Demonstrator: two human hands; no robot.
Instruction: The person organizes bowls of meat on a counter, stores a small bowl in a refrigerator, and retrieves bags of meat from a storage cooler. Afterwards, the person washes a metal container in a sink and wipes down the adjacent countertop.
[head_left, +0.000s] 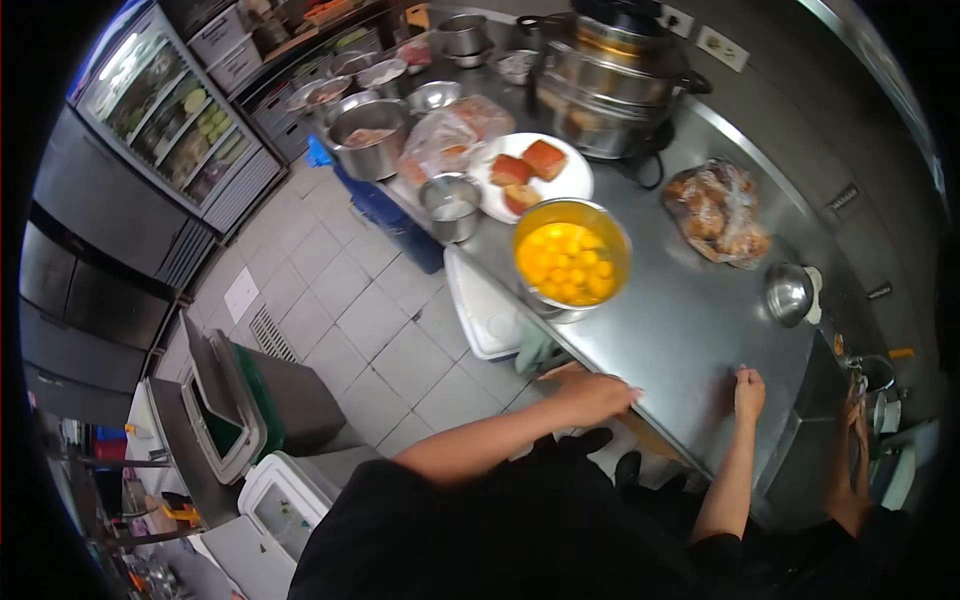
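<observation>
My left hand (592, 398) is at the front edge of the steel counter (660, 330), its fingers curled together. Whatever those fingers may hold is hidden. Over the counter to the right, my right hand (748, 396) is closed, thumb uppermost, and its contents cannot be seen. Beyond the left hand stands a metal pot (622, 235) with several egg yolks (568, 262) in yellow liquid. Behind it are a white plate (575, 185) with reddish-brown blocks of food (545, 158) and a small metal pot (450, 212).
A bag of brown food (718, 212) and an upturned metal bowl (788, 294) lie toward the wall. A large steamer pot (605, 90) stands at the back. Another person's arm (850, 480) reaches in at far right. Bins (285, 400) stand on the tiled floor at left.
</observation>
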